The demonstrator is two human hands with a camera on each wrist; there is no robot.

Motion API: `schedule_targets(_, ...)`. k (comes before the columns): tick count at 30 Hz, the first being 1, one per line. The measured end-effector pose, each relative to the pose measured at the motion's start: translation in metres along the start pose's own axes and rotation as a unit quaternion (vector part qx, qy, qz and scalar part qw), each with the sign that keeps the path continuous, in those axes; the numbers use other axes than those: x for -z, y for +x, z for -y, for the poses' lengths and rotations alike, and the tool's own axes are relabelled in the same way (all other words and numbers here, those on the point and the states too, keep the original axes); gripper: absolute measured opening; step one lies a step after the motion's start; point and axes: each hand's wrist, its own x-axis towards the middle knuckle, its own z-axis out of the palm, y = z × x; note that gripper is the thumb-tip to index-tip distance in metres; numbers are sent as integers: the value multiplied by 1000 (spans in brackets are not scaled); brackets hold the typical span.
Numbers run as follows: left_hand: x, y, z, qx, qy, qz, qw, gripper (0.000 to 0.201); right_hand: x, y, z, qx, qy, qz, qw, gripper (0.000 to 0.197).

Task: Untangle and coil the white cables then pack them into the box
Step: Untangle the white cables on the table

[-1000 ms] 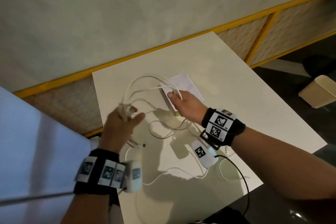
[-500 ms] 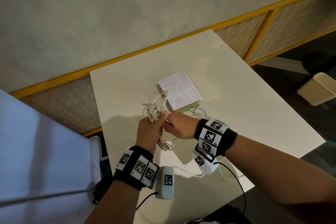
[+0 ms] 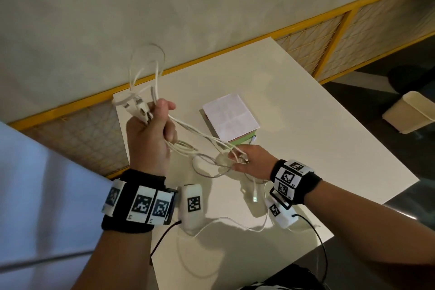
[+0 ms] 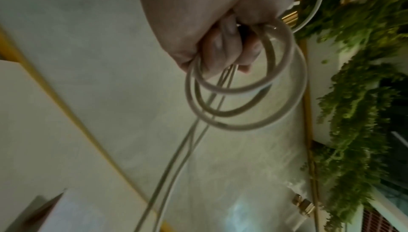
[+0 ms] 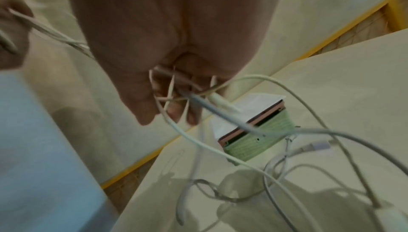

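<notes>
The left hand (image 3: 150, 135) is raised at about 10 o'clock from the box (image 3: 231, 121), its fingers curled tight round a bundle of white cables (image 3: 143, 92) whose loops stand above the fist. Two strands run down toward 4 o'clock to the right hand (image 3: 250, 161), which hovers low over the table (image 3: 317, 125) and pinches several crossing strands between fingertips. More cable lies slack on the table at 6 o'clock from that hand. The box sits closed at 12 o'clock from the right hand.

The likely risk: pulling the hands apart could cinch the crossings at the right fingertips into a knot. The trailing plugs might snag the box and drag it. The loops could also slip from the left fist.
</notes>
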Motion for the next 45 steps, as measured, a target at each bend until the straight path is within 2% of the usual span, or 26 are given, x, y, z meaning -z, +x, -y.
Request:
schedule_targets(2,-7,0,-13,-24,-18,12,999,32,-6,2,-10,-20,2,-21,1000,25)
schedule_targets(5,-11,1,-31,-51,-31,27,998,33,-13,0,-28,-66,23,-34,997,14)
schedule_targets(7,-11,0,-40,-67,-39,37,996,35,-15,-3,-38,-94,37,-44,994,16)
schedule_targets(10,-11,-1,-47,-70,-52,49,995,32,-15,-5,-46,-109,47,-53,991,12)
schedule_targets(11,-11,-2,-48,-70,-50,51,995,29,-14,-6,-45,-108,60,-42,991,17)
schedule_targets(14,-16,-3,-46,-71,-42,58,995,23,-4,-10,-30,-71,106,5,992,57)
schedule_targets(15,-18,-3,-44,-71,-39,59,995,24,1,-12,-23,-52,118,12,992,63)
schedule_targets(18,-21,-4,-44,-71,-30,65,995,31,6,-11,-8,-17,157,-3,988,59)
schedule_targets(21,-23,-5,-50,-75,-31,70,994,23,3,-1,-4,-10,132,-33,991,44)
schedule_targets(23,-23,-6,-55,-82,-45,71,993,22,1,2,0,22,74,-2,997,62)
schedule_targets(25,-24,-6,-58,-89,-58,73,992,22,-3,2,10,57,51,61,995,84)
schedule_targets(27,-24,-7,-58,-87,-56,78,992,22,-13,3,27,83,88,108,987,98)
schedule_targets(28,-25,-8,-56,-82,-54,79,992,23,-19,7,34,95,112,106,983,102)
schedule_targets(29,-24,-8,-54,-75,-54,78,993,24,-24,10,43,105,126,95,982,100)
schedule_targets(30,-23,-8,-52,-66,-54,77,993,25,-26,14,50,108,128,82,982,86)
schedule_targets(32,-19,-8,-49,-50,-60,70,995,26,-20,17,62,100,127,85,983,39)
schedule_targets(33,-15,-7,-48,-45,-63,64,995,27,-16,17,64,93,134,92,982,23)
schedule_targets(36,1,-4,-47,-46,-65,58,995,34,-12,15,39,40,80,52,995,26)
schedule_targets(39,17,0,-51,-62,-63,37,995,21,-8,8,-6,-21,0,-16,1000,24)
schedule_targets(40,22,2,-54,-68,-60,19,996,23,-4,6,-20,-42,1,-48,998,23)
schedule_targets(43,38,8,-61,-76,-73,-26,994,40,19,-6,-48,-124,108,-122,979,28)
schedule_targets(45,46,11,-63,-80,-89,-27,992,44,29,-13,-58,-163,165,-124,965,34)
